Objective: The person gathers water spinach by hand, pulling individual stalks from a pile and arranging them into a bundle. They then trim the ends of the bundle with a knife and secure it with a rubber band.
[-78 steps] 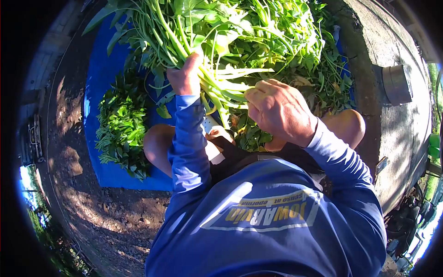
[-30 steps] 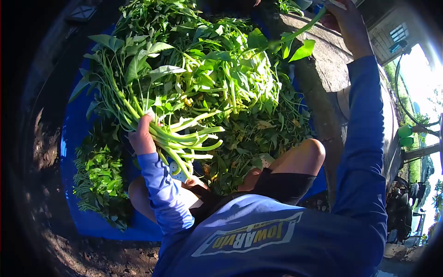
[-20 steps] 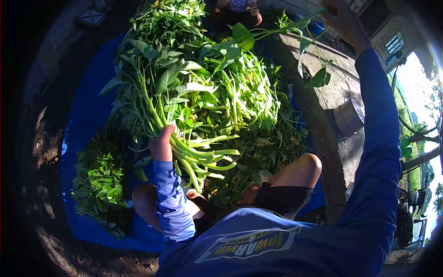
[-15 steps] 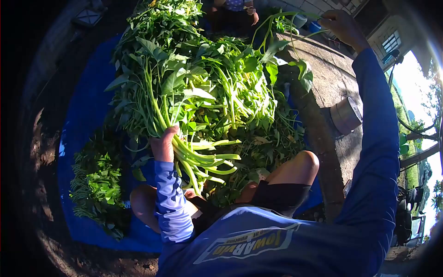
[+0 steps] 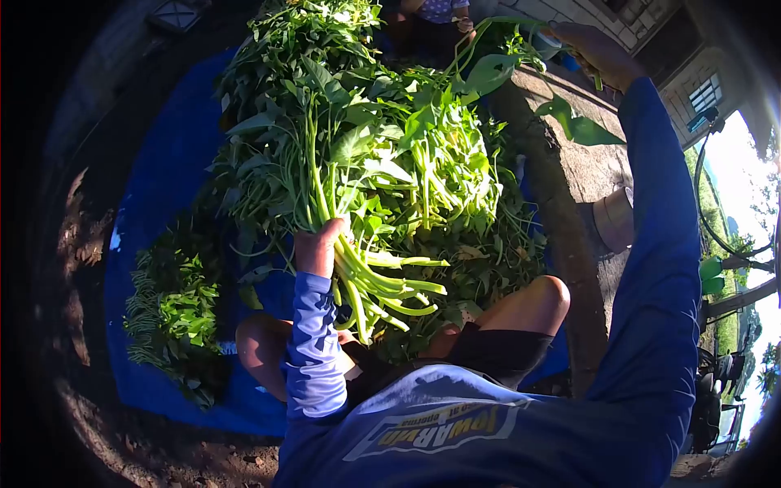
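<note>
- Your left hand has its fingers closed round a bunch of greens, thumb lying across the stems
- That bunch is in front of your body, above your lap and the blue sheet, its stems fanning out below your grip
- The stems look smooth, thick and pale green, almost yellow where the sun hits, their blunt ends uneven and pointing right and down
- Above your grip the bunch turns leafy, with long pointed leaves, some bright, some in dull shade; they overlap the big heap of greens behind, and you cannot tell whether they touch it
- Your right hand is raised far out to the right, fingers bent in and pinching a leafy stem; shade hides each finger's exact place
- This stem is slim and arches left, with broad leaves hanging from it, one just below your hand
- A smaller heap of greens lies on the sheet to your left, sunlit in its middle
- To the right runs a concrete ledge, a round can on it
</note>
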The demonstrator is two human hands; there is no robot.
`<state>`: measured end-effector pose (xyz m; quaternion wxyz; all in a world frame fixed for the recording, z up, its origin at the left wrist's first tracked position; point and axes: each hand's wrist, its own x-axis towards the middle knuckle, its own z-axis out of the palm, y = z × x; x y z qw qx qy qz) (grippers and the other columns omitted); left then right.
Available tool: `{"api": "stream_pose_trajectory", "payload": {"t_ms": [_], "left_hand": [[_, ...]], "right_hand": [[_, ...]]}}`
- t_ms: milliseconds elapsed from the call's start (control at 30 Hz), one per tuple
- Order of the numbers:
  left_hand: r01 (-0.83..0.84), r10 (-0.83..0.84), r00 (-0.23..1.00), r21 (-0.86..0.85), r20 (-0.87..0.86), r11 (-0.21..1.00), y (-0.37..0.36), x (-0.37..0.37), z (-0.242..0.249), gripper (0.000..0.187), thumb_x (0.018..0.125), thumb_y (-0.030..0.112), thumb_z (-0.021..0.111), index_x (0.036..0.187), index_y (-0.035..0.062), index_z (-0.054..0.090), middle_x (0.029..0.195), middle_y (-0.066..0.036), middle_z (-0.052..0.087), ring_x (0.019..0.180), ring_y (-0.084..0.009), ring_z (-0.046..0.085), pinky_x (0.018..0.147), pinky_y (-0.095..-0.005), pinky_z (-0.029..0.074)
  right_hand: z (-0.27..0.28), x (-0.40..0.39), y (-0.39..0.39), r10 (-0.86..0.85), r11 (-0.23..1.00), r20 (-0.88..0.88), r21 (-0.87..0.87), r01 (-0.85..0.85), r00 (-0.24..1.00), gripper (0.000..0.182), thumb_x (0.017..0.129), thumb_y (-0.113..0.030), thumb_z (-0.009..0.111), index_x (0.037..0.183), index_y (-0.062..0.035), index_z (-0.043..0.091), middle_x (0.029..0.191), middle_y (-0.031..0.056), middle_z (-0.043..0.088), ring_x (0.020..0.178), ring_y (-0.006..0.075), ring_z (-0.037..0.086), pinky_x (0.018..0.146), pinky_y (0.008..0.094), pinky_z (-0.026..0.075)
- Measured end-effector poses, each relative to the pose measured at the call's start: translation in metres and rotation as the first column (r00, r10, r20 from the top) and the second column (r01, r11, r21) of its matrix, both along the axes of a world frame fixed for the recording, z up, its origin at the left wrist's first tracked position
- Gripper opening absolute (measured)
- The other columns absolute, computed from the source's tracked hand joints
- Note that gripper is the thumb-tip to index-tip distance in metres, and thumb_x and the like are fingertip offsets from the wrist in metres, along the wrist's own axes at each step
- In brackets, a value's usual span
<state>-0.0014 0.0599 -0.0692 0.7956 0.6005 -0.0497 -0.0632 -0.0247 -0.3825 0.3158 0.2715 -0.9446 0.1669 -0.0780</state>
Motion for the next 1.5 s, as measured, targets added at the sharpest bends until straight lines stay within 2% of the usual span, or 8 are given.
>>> {"api": "stream_pose_trajectory", "payload": {"t_ms": [267, 567, 633, 833, 1100, 1300, 1367, 1500], "left_hand": [[0.064, -0.066, 0.993, -0.031, -0.093, 0.998, -0.004, 0.009, -0.032, 0.021, 0.084, 0.02, 0.079, 0.089, -0.0001, 0.077, 0.082, -0.005, 0.074, 0.074, -0.0143, 0.068, 0.075, -0.0325, 0.055], [0.037, -0.037, 0.999, 0.017, 0.027, 0.999, -0.012, -0.001, -0.017, 0.022, 0.086, 0.017, 0.082, 0.1, 0.0014, 0.078, 0.094, -0.006, 0.078, 0.082, -0.0147, 0.071, 0.08, -0.0304, 0.056], [0.081, -0.077, 0.994, 0.054, -0.078, 0.995, -0.011, -0.001, -0.028, 0.03, 0.083, 0.013, 0.084, 0.11, 0.0015, 0.076, 0.106, -0.008, 0.077, 0.091, -0.0158, 0.071, 0.085, -0.0319, 0.057], [0.211, -0.217, 0.922, -0.056, -0.322, 0.976, -0.024, -0.013, -0.072, 0.022, 0.089, 0.023, 0.077, 0.105, 0.0076, 0.074, 0.089, 0.0, 0.071, 0.073, -0.012, 0.065, 0.067, -0.0304, 0.052], [0.292, -0.513, 0.729, -0.472, -0.454, 0.832, -0.029, -0.02, -0.078, 0.033, 0.098, 0.029, 0.073, 0.123, 0.0063, 0.07, 0.106, -0.005, 0.073, 0.094, -0.0178, 0.07, 0.082, -0.0357, 0.058], [-0.138, 0.138, 0.99, -0.012, -0.009, 0.99, -0.065, -0.04, -0.083, 0.037, 0.092, 0.023, 0.08, 0.121, 0.0017, 0.07, 0.111, -0.006, 0.073, 0.096, -0.0173, 0.069, 0.083, -0.0362, 0.057], [0.093, -0.119, 0.985, 0.197, 0.124, 0.976, -0.048, -0.033, -0.075, 0.036, 0.087, 0.02, 0.084, 0.115, 0.0, 0.073, 0.107, -0.008, 0.075, 0.093, -0.0192, 0.071, 0.082, -0.0366, 0.058], [0.156, -0.161, 0.981, -0.052, -0.11, 0.986, -0.04, -0.027, -0.1, 0.03, 0.08, 0.01, 0.086, 0.106, 0.0006, 0.075, 0.101, -0.007, 0.076, 0.088, -0.0184, 0.072, 0.082, -0.0338, 0.058]], "right_hand": [[-0.006, 0.099, -0.025, -0.009, 0.978, 0.457, -0.18, 0.102, 0.889, 0.023, 0.093, -0.022, 0.064, 0.083, -0.0042, 0.074, 0.059, 0.0023, 0.059, 0.057, 0.0169, 0.062, 0.056, 0.036, 0.048], [-0.138, 0.071, 0.122, 0.264, 0.881, 0.45, -0.472, -0.023, 0.853, 0.035, 0.096, -0.034, 0.067, 0.119, -0.0084, 0.074, 0.088, 0.0101, 0.072, 0.076, 0.0231, 0.07, 0.073, 0.0366, 0.054], [-0.196, 0.018, 0.183, 0.255, 0.949, 0.427, -0.283, -0.14, 0.868, 0.028, 0.09, -0.025, 0.071, 0.109, -0.0054, 0.075, 0.1, 0.0182, 0.074, 0.095, 0.0369, 0.072, 0.085, 0.0448, 0.057], [-0.351, -0.093, 0.256, 0.33, 0.929, 0.147, 0.124, -0.348, 0.933, 0.031, 0.094, -0.019, 0.071, 0.117, 0.0013, 0.074, 0.093, 0.0171, 0.072, 0.086, 0.029, 0.072, 0.08, 0.0378, 0.055], [-0.36, -0.114, 0.251, 0.236, 0.928, 0.09, 0.275, -0.251, 0.968, 0.025, 0.096, -0.018, 0.064, 0.11, 0.0002, 0.073, 0.091, 0.0234, 0.071, 0.085, 0.0421, 0.069, 0.08, 0.0468, 0.054], [-0.377, -0.114, 0.266, 0.236, 0.907, -0.044, 0.369, -0.203, 0.971, 0.028, 0.098, -0.02, 0.065, 0.116, 0.0007, 0.073, 0.099, 0.021, 0.075, 0.09, 0.0324, 0.074, 0.083, 0.0395, 0.056], [-0.393, -0.119, 0.272, 0.263, 0.915, 0.042, 0.305, -0.264, 0.964, 0.029, 0.099, -0.02, 0.065, 0.117, 0.0007, 0.073, 0.097, 0.0215, 0.074, 0.088, 0.0337, 0.073, 0.082, 0.0408, 0.056], [-0.365, -0.108, 0.247, 0.456, 0.853, 0.069, 0.249, -0.458, 0.887, 0.037, 0.096, -0.026, 0.071, 0.125, -0.0029, 0.072, 0.1, 0.0179, 0.071, 0.087, 0.0298, 0.07, 0.081, 0.0398, 0.056]]}}
